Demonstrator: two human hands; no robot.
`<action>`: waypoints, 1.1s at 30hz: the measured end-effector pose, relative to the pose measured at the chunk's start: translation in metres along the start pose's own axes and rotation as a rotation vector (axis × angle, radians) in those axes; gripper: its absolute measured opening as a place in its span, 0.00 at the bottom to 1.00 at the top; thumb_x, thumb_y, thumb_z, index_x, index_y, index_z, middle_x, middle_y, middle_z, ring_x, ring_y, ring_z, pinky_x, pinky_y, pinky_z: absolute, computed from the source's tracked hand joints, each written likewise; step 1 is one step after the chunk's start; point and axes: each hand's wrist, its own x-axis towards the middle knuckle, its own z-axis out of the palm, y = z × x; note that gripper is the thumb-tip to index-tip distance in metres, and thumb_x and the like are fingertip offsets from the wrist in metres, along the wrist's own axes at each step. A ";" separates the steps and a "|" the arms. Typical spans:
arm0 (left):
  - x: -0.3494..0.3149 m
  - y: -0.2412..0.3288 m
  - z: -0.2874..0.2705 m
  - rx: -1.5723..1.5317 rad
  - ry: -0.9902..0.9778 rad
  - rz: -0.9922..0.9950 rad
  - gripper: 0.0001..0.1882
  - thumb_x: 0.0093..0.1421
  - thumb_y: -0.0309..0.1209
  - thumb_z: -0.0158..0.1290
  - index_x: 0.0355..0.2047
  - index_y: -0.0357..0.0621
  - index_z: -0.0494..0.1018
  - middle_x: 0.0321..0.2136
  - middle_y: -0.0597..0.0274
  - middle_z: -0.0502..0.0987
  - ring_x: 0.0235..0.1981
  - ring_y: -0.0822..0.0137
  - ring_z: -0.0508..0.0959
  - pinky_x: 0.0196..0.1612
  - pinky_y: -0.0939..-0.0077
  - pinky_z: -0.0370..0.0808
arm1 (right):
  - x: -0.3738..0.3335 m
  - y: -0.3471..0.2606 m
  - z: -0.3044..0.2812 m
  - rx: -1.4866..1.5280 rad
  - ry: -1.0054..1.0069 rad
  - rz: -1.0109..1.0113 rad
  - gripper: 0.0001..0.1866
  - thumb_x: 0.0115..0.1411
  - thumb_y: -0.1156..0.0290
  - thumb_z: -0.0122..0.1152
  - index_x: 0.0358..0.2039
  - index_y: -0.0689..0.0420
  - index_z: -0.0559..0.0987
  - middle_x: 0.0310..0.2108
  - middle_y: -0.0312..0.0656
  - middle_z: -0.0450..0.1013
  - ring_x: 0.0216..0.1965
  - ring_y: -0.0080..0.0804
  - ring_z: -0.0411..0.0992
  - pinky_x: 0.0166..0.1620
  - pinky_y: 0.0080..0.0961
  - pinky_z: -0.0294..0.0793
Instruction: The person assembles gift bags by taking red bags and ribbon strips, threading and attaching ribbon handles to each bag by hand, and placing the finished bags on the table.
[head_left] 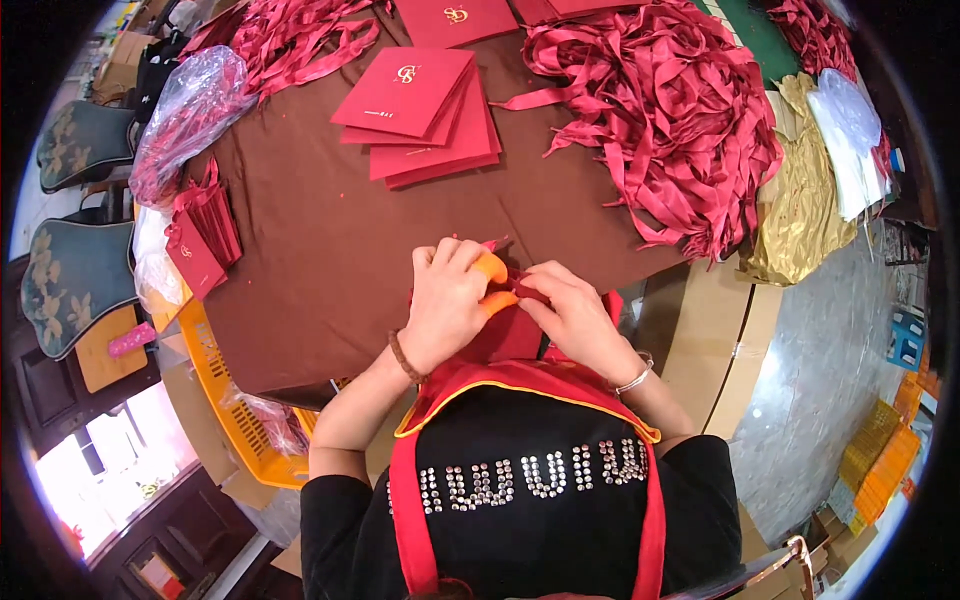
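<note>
At the near edge of the table my left hand (pixel 450 300) is closed, with orange covers over its thumb and a finger. Facing it, my right hand (pixel 575 315) pinches a dark red ribbon (pixel 528 290) between thumb and fingertips. The ribbon runs into the fingers of my left hand, which close on it too. Below both hands is a red paper bag (pixel 495 338), partly hidden by my hands and the red apron (pixel 530 375). A small red tip pokes out above my left fingers.
A brown-covered table (pixel 310 240) bears stacked red paper bags (pixel 410 90), a big heap of red ribbons (pixel 660 120) and small handled bags (pixel 200 235) at left. Gold wrapping (pixel 805 200) lies right. A yellow crate (pixel 240 420) stands lower left; chairs (pixel 80 275) beyond.
</note>
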 end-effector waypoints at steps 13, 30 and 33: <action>0.010 -0.029 -0.023 -0.772 -0.286 -0.439 0.10 0.56 0.31 0.51 0.31 0.36 0.75 0.21 0.52 0.76 0.21 0.55 0.75 0.28 0.64 0.71 | -0.004 -0.012 0.009 -0.078 0.028 0.004 0.09 0.53 0.78 0.60 0.36 0.60 0.75 0.49 0.46 0.62 0.31 0.32 0.70 0.37 0.28 0.71; 0.027 -0.031 -0.008 -0.424 -0.613 -0.336 0.11 0.51 0.35 0.50 0.27 0.42 0.77 0.24 0.53 0.77 0.29 0.55 0.77 0.36 0.68 0.71 | 0.003 0.004 0.011 0.086 -0.006 0.001 0.07 0.55 0.77 0.58 0.35 0.63 0.75 0.40 0.43 0.71 0.32 0.21 0.68 0.35 0.19 0.69; 0.027 -0.029 -0.003 -0.461 -0.441 -0.338 0.11 0.50 0.36 0.50 0.26 0.42 0.76 0.27 0.51 0.77 0.32 0.53 0.77 0.37 0.67 0.70 | 0.011 -0.003 -0.005 0.231 -0.244 0.317 0.05 0.56 0.77 0.57 0.33 0.62 0.75 0.30 0.37 0.74 0.29 0.16 0.68 0.31 0.16 0.67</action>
